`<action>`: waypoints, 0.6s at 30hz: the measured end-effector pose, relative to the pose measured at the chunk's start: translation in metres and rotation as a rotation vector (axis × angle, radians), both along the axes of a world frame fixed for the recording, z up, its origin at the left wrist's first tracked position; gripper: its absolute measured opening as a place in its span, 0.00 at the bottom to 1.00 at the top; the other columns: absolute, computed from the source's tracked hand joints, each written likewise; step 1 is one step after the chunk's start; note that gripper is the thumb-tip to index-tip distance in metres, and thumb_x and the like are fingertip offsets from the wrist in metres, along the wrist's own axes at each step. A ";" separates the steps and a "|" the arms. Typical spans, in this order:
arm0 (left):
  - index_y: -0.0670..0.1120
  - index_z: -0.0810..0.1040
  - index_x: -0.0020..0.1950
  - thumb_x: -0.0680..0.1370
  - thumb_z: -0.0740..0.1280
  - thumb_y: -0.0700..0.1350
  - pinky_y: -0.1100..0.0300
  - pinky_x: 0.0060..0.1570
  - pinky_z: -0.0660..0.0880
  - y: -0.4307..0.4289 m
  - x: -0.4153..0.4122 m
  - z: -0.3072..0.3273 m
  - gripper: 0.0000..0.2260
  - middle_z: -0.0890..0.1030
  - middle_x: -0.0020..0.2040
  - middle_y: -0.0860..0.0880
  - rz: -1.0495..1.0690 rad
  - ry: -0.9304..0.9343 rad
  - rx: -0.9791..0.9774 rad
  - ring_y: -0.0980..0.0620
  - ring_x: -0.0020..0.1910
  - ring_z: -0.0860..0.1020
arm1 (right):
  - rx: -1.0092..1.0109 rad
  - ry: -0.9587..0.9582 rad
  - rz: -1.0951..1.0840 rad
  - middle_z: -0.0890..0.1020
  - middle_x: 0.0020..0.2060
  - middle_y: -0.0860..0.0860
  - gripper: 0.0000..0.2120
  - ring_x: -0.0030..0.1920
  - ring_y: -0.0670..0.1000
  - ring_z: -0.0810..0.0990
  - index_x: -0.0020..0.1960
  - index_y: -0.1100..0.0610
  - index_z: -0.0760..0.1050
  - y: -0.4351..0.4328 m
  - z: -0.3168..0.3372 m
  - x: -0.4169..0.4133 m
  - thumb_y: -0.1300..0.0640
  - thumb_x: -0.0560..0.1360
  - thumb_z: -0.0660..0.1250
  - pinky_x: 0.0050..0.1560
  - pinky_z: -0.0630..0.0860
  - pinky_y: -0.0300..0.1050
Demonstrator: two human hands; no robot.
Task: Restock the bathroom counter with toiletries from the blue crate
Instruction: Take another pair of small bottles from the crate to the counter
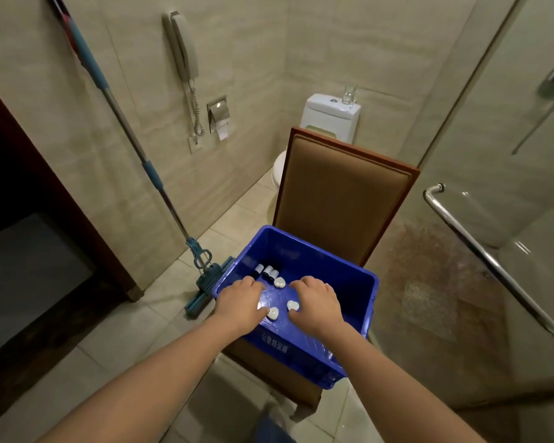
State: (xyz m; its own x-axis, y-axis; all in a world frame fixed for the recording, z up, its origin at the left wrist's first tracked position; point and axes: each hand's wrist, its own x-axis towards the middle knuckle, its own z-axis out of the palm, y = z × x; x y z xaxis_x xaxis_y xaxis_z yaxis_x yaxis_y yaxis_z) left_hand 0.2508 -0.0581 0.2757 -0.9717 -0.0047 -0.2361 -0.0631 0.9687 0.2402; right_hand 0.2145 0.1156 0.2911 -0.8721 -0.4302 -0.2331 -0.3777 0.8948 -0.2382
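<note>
Blue crate (359,302) on a padded chair (343,199). Both hands reach inside, palms down. Left hand (239,302): fingers curled, thumb touching a white piece (273,313); grip cannot be told. Right hand (315,303): likewise, thumb beside a second piece (292,305). Small bottles (267,272) lie near the far wall. Tiled bathroom; mop (135,145) leaning left, toilet (330,119) behind.

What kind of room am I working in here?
Most likely a hotel bathroom: a toilet stands against the back wall, a glass shower door is on the right, and a wall phone hangs beside a toilet paper holder.
</note>
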 end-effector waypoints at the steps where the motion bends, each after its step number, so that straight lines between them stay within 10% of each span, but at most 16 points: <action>1: 0.52 0.66 0.73 0.78 0.64 0.58 0.52 0.60 0.73 -0.004 -0.006 -0.004 0.25 0.71 0.66 0.50 0.006 -0.012 0.003 0.49 0.64 0.72 | 0.005 -0.014 0.002 0.70 0.68 0.50 0.27 0.68 0.54 0.67 0.74 0.52 0.65 -0.004 -0.003 -0.006 0.48 0.76 0.64 0.72 0.61 0.51; 18: 0.49 0.64 0.74 0.79 0.63 0.56 0.47 0.57 0.74 -0.035 -0.144 -0.116 0.25 0.67 0.71 0.47 0.108 -0.365 0.024 0.45 0.65 0.71 | 0.065 -0.345 0.000 0.70 0.67 0.53 0.28 0.67 0.57 0.69 0.74 0.54 0.65 -0.037 -0.125 -0.157 0.51 0.76 0.65 0.69 0.64 0.52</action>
State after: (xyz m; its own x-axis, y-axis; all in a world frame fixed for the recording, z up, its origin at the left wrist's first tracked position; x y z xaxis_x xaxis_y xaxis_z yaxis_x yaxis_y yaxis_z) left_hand 0.1064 -0.0927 0.1601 -0.8177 -0.0927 -0.5681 -0.2500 0.9462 0.2054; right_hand 0.0570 0.0787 0.1659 -0.7373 -0.4047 -0.5409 -0.2852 0.9123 -0.2938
